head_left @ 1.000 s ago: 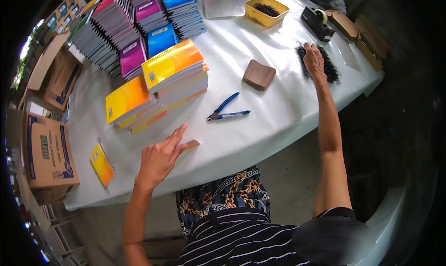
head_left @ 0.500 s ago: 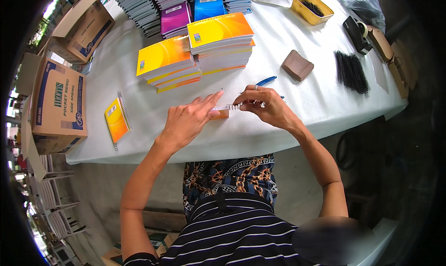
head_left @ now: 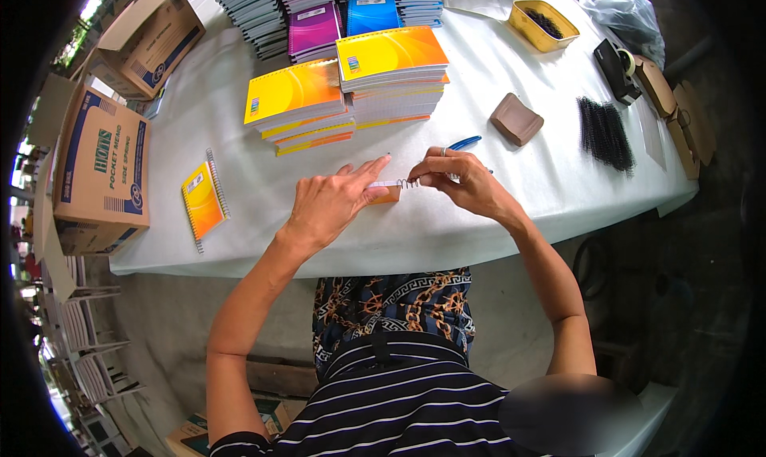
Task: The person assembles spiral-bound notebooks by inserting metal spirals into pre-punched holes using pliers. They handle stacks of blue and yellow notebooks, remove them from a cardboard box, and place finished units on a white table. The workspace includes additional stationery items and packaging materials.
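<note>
Near the front of the table, my left hand point(head_left: 323, 208) holds a small memo pad point(head_left: 388, 195) between thumb and fingers. The pad has an orange cover, and its pale page edge faces up; most of it is hidden behind the hand. A wire spiral coil point(head_left: 408, 183) runs at the pad's right end. My right hand point(head_left: 469, 187) pinches the coil's outer end with thumb and fingertips. Just behind the right hand lies a blue pen-like tool point(head_left: 464, 143), partly covered by that hand.
Stacks of yellow-orange memo pads point(head_left: 391, 50) stand ahead, with purple and blue notebooks behind. One spiral-bound memo pad point(head_left: 204, 200) lies left, by cardboard boxes point(head_left: 104, 162). To the right are a brown block point(head_left: 517, 120), black coils point(head_left: 605, 134), a yellow tub point(head_left: 550, 42) and a tape dispenser point(head_left: 616, 70).
The view has shifted slightly, so the table things sit a little farther right. My right fingers have changed their bend at the coil. My left hand keeps its hold on the pad.
</note>
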A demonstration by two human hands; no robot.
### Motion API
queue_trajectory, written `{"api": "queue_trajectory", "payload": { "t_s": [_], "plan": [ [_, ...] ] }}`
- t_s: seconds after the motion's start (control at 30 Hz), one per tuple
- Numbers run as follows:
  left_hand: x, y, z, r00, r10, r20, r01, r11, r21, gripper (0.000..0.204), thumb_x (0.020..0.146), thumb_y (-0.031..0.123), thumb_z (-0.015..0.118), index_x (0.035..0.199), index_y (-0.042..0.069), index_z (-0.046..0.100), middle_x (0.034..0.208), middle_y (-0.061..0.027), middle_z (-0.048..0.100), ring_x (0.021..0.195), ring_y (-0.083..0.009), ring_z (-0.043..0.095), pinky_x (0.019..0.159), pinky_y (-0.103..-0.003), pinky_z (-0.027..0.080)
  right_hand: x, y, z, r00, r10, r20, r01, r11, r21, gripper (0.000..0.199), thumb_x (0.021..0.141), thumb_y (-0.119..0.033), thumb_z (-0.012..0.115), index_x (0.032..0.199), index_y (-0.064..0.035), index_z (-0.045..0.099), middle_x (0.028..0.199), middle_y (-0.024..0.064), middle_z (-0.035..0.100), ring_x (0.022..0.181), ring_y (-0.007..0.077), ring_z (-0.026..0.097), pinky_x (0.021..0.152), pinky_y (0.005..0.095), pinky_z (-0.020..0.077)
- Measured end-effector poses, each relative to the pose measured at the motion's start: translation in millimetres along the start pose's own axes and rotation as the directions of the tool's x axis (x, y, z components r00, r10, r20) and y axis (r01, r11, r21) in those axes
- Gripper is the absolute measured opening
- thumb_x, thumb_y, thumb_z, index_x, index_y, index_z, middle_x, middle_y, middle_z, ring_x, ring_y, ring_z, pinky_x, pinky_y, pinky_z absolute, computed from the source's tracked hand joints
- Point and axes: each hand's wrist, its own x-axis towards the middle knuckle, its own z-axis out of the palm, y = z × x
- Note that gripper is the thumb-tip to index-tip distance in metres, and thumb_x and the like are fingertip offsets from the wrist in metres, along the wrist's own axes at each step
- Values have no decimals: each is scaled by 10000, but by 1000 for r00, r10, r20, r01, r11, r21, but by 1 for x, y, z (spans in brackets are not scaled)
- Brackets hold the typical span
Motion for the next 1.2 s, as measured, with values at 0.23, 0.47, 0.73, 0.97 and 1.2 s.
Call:
{"api": "queue_trajectory", "payload": {
  "t_s": [0.23,0.47,0.73,0.97,1.2],
  "plan": [
    [1,2,-4,999,-22,38,22,1000,-12,495,911,386,565,1387,278,481,976,-44,695,699,-288,673,580,-415,543,-2,-14,1,997,-58,-48,45,971,-235,152,900,-113,598,970,11,545,890,142,620,746,293,604,673,428,482],
    [-1,1,-2,1000,13,5,-12,998,-53,542,867,361,616,1386,284,480,1062,-34,696,757,-285,683,620,-400,551,-2,-28,8,999,7,37,7,928,-374,145,880,-127,625,966,-22,573,893,151,633,821,323,630,706,425,495],
    [-8,-8,-23,977,104,184,-70,981,-178,499,868,382,611,1352,330,505,1162,10,669,817,-267,686,661,-395,560,-10,53,-89,966,-95,-240,-74,788,-611,364,780,-300,751,1042,-74,638,1161,204,589,1035,327,584,889,442,463],
    [-16,-8,-17,993,109,34,-105,990,-94,606,838,451,615,1404,320,444,1195,1,656,869,-271,688,656,-400,566,-18,72,-131,893,346,-289,-446,770,-455,564,726,-363,782,1212,-121,631,1186,170,602,1023,308,594,896,425,497],
    [-20,-22,-12,994,110,-12,-109,994,27,637,804,494,639,1383,282,480,1059,-50,689,822,-264,689,615,-387,565,35,5,-32,877,-44,479,9,997,76,519,852,-431,643,1212,-58,649,1056,161,694,979,267,662,902,376,509]
  ]
}}
